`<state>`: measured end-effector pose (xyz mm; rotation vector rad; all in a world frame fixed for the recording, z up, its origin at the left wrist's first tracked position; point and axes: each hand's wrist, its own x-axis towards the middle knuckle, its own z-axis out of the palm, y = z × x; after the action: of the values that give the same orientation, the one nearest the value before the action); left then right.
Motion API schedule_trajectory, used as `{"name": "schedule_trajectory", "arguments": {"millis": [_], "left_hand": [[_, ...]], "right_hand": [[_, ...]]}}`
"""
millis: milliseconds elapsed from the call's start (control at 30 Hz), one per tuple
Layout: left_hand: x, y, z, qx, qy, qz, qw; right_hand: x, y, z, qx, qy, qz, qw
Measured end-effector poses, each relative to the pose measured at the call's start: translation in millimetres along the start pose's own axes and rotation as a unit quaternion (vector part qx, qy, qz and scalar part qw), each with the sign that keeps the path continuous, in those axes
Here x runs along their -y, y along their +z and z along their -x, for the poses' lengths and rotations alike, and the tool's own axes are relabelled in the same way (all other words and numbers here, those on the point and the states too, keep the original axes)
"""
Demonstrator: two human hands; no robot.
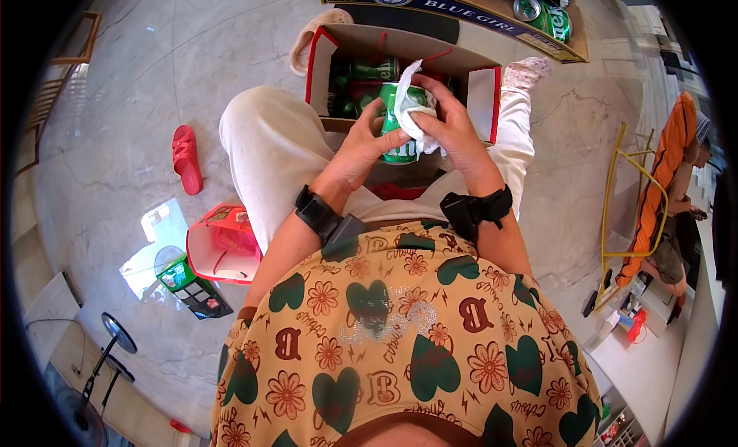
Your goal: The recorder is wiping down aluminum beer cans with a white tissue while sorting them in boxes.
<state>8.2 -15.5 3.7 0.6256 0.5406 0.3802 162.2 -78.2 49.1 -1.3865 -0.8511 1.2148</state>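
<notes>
A green beverage can [391, 124] is held upright between my two hands, over the near edge of an open red-and-white gift box [490, 110]. My left hand [364, 137] grips the can's left side, fingers and thumb around it. With my right hand [448, 119] I press a crumpled white tissue [416, 110] against its right side and top. The tissue and fingers hide part of the can. Inside the box, more green cans [373, 69] lie on their sides, and red cord handles [433, 59] show at its far wall.
Beyond the box stands a Blue Girl carton [461, 12] with crushed green cans [553, 21]. A pink slipper [185, 159], a red bag [199, 248] and a green-black carton [193, 288] lie on the left. At far right, a person [674, 216] is beside an orange folding chair [657, 187].
</notes>
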Motion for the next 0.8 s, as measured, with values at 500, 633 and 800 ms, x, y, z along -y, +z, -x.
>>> {"name": "schedule_trajectory", "arguments": {"millis": [500, 633, 800], "left_hand": [[4.0, 1.3, -0.2, 0.013, 0.058, -0.027, 0.998], [4.7, -2.6, -1.1, 0.006, 0.052, -0.008, 0.999], [2.8, 0.1, -2.6, 0.009, 0.067, 0.01, 0.998]], "right_hand": [[-4.6, 6.1, -4.8, 0.027, -0.064, 0.097, 0.993], [0.7, 13.6, -4.3, 0.005, -0.109, 0.186, 0.976], [-0.4, 17.6, -2.7, -0.017, -0.161, 0.233, 0.959]]}}
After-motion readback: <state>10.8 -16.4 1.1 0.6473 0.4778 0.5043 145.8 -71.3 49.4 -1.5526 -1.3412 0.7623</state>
